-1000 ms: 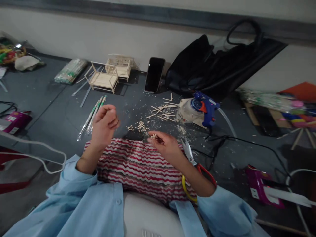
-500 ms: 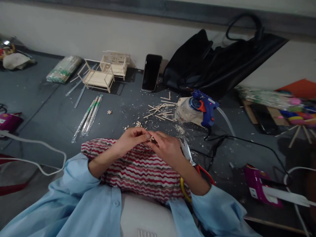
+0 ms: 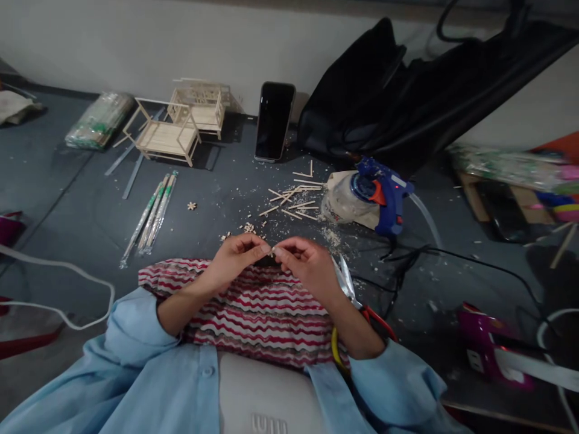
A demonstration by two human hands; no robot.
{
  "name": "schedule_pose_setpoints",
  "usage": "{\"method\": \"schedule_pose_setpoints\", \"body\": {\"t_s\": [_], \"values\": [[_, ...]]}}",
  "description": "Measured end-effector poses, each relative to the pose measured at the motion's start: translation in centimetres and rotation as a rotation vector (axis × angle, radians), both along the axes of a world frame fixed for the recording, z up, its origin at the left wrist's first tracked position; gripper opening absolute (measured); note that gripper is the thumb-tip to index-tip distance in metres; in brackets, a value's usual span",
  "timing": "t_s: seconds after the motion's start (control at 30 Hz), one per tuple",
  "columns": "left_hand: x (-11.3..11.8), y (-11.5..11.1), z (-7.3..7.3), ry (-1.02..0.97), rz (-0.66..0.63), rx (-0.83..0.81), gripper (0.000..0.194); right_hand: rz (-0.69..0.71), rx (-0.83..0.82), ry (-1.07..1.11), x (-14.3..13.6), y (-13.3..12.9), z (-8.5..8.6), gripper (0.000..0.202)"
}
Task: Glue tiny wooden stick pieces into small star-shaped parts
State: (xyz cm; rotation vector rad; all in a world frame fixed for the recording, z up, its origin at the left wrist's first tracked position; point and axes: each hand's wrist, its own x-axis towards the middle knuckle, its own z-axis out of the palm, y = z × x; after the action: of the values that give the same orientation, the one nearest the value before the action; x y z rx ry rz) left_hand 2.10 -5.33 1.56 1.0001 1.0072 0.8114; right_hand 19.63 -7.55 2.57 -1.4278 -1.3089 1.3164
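Observation:
My left hand (image 3: 239, 256) and my right hand (image 3: 302, 265) meet above a red-and-white striped cushion (image 3: 253, 313). Both are closed in a pinch, fingertips almost touching, around a tiny pale wooden piece (image 3: 272, 253) partly hidden by the fingers. Just beyond them lies a small heap of wooden bits (image 3: 249, 228). A small flower-shaped wooden piece (image 3: 192, 206) rests on the table to the left. Thin sticks (image 3: 294, 199) are scattered ahead. Scissors (image 3: 346, 280) lie beside my right wrist.
A blue glue gun (image 3: 386, 196) rests on a jar (image 3: 346, 199), its cable trailing right. Behind stand a phone (image 3: 274, 122), two miniature wooden furniture frames (image 3: 167, 137) and a black bag (image 3: 362, 102). Wrapped stick bundles (image 3: 151, 217) lie left.
My right hand has turned and its fingers now pinch opposite my left, with the small piece less visible. The view has shifted slightly, moving the table items in the picture.

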Motion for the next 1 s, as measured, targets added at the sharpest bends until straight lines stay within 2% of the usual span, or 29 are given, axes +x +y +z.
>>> {"method": "schedule_pose_setpoints", "body": {"t_s": [0.23,0.43,0.53,0.63,0.73,0.83,1.0], "values": [[-0.1,-0.1,-0.4,-0.021,-0.048,-0.013,0.03,-0.05,0.13,-0.116,-0.1,-0.3,0.1,0.014],[-0.1,0.0,-0.3,-0.154,0.025,-0.103,0.026,-0.226,0.156,-0.156,0.5,-0.3,-0.7,0.025],[-0.2,0.2,-0.3,-0.258,0.07,-0.16,0.026,-0.176,0.167,-0.144,0.6,-0.2,-1.2,0.031],[-0.3,0.3,-0.4,-0.286,0.088,-0.202,0.026,-0.063,0.18,-0.153,0.2,-0.4,-1.2,0.024],[-0.2,0.1,-0.4,-0.259,0.086,-0.227,0.027,0.036,0.228,-0.225,-0.3,-0.6,-1.0,0.038],[0.1,-0.2,-0.5,-0.208,0.041,-0.217,0.029,0.077,0.335,-0.329,-0.5,-0.8,-0.9,0.027],[0.1,-0.3,-0.6,-0.182,0.002,-0.186,0.029,0.042,0.427,-0.405,-0.2,-1.0,-1.3,0.012]]}}
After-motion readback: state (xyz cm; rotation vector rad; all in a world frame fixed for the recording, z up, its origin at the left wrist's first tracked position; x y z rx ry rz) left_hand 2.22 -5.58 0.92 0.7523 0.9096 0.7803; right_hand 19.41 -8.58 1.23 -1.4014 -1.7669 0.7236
